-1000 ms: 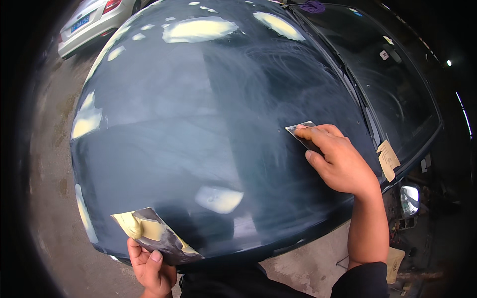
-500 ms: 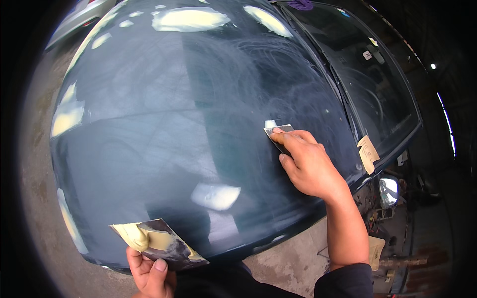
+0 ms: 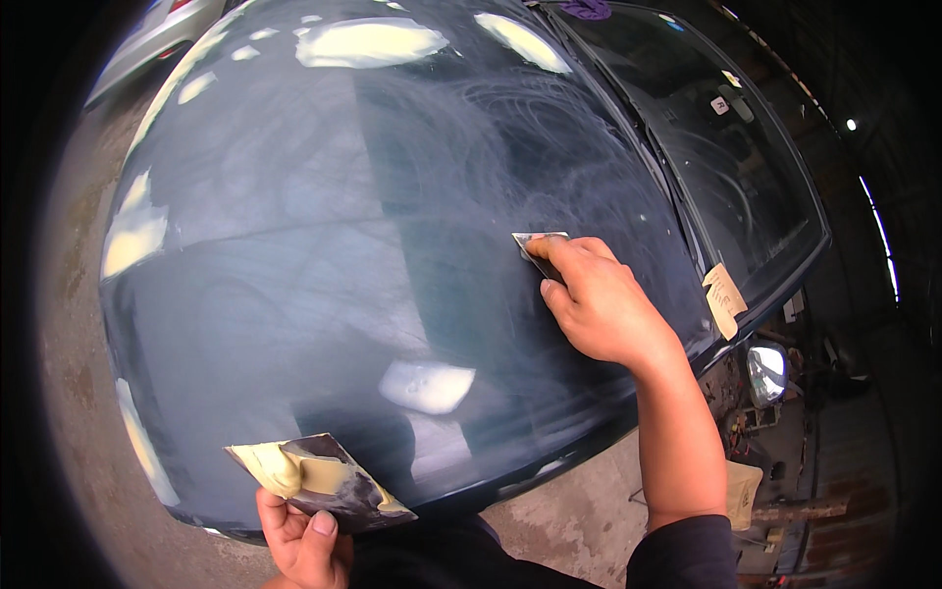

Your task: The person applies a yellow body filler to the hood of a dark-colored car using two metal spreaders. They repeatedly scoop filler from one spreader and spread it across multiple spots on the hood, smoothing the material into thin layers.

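My right hand [image 3: 599,299] grips a small flat putty spreader [image 3: 535,253], pressing its edge to the dark car hood [image 3: 294,285]. The spreader and fingers hide the hood surface under them. At the lower left, my left hand [image 3: 302,540] pinches a dark flat mixing board [image 3: 343,496] between thumb and fingers. A thick lump of pale yellow body filler [image 3: 270,469] sits on that board, with more smeared across its face. Between the hands lies a whitish filler patch [image 3: 428,387] on the hood.
More pale filler patches [image 3: 371,42] mark the hood's far side and left edge. To the right are the windshield [image 3: 726,128], a tan paper piece [image 3: 724,300] at its lower corner, and a side mirror [image 3: 766,374]. A silver car [image 3: 152,44] stands at the far left.
My right hand and the spreader have moved slightly up and left, covering the small pale filler spot seen before. The left hand with its board has shifted a little to the right.
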### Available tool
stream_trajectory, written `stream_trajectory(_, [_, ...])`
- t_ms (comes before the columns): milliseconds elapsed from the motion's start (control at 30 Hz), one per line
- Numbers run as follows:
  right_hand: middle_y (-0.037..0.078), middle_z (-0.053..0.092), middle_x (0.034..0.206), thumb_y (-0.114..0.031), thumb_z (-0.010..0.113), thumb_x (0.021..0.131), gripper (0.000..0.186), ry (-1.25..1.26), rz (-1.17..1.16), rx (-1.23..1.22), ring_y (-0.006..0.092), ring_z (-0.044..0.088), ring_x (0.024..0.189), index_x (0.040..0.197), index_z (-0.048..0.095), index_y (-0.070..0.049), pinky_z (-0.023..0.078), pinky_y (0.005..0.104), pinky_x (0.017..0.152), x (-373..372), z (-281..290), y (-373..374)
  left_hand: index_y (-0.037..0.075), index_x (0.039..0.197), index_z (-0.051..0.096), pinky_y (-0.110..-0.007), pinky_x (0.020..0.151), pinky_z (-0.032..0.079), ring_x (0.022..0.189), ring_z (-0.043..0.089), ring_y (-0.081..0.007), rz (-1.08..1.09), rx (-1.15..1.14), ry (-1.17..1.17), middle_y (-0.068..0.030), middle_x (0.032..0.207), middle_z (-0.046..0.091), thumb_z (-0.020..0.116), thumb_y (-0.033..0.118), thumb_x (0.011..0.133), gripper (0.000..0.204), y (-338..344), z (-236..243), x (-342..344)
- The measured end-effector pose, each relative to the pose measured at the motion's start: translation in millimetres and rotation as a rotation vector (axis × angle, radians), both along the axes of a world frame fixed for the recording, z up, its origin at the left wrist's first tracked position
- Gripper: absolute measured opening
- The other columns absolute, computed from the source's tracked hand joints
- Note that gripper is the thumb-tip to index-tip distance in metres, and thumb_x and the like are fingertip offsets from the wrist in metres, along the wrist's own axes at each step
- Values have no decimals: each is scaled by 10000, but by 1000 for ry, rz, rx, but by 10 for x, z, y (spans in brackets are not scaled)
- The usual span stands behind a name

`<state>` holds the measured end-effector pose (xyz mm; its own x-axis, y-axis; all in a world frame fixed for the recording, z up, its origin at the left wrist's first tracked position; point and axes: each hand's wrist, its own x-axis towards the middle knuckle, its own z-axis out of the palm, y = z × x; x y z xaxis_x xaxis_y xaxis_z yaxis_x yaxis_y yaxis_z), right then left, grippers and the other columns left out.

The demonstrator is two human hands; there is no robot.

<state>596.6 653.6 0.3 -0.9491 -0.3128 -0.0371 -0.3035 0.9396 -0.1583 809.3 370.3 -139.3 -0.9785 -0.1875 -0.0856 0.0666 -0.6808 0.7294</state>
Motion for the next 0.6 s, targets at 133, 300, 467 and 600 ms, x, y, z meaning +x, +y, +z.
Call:
stream_trajectory(133, [153, 671, 1276, -87, 526, 926, 430, -36, -2, -21, 353, 530, 1310, 1351, 594, -75, 418, 526, 1044, 168, -5, 34, 0, 1479, 335, -395, 1088, 442, 1239, 561, -248, 21, -6, -11, -150, 1386, 538, 609, 70, 922, 624, 19, 6, 11])
stream_trajectory(300, [168, 672, 1240, -53, 575, 908, 424, -110, -49, -47, 349, 560, 1251, 1331, 600, -27, 448, 453, 1051, 248, 296, -14, 2, 1483, 332, -404, 1092, 442, 1239, 567, -249, -17, 6, 20, -153, 1384, 545, 606, 60, 926, 623, -24, -54, 24])
stream_trajectory(467, [189, 666, 1168, -68, 605, 917, 416, -12, -2, -88, 344, 575, 1192, 1328, 599, -4, 456, 427, 1040, 96, 226, -107, 9, 1472, 340, -410, 1091, 445, 1244, 569, -249, -30, 48, 34, -154, 1380, 552, 595, 34, 931, 599, 12, -39, 1])
stream_trajectory(600, [198, 665, 1206, -98, 600, 933, 407, -56, -19, -77, 350, 566, 1225, 1330, 596, -8, 454, 431, 1055, -83, 133, -281, 7, 1464, 344, -411, 1092, 444, 1242, 572, -246, -31, 52, 36, -156, 1377, 556, 590, 29, 932, 586, 8, -69, 28])
